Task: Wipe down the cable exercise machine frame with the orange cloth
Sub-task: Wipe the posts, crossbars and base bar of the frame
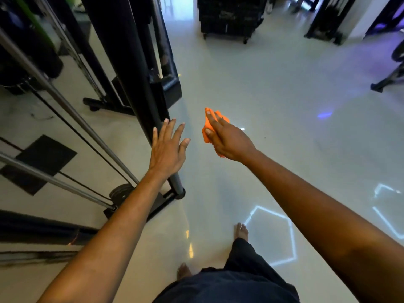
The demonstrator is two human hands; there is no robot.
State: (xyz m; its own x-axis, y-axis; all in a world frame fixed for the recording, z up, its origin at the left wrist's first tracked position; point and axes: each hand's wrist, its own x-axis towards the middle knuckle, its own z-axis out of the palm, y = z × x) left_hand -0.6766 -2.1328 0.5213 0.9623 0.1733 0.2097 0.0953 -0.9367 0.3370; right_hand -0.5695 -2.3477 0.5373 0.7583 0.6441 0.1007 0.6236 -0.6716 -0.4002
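Observation:
The cable machine's black upright post (122, 62) runs from the top of the view down to its foot at the floor, with grey guide rods (65, 106) and thin cables to its left. My left hand (168, 147) is open with fingers spread, right against the lower part of that post. My right hand (225, 136) holds a crumpled orange cloth (206, 133) in the air to the right of the post, not touching the frame.
The machine's base bars and a small pulley wheel (120, 192) lie on the pale glossy floor (284, 106). My bare feet (241, 230) stand below. A black wheeled cart (229, 16) and other black equipment frames (325, 20) stand at the far side.

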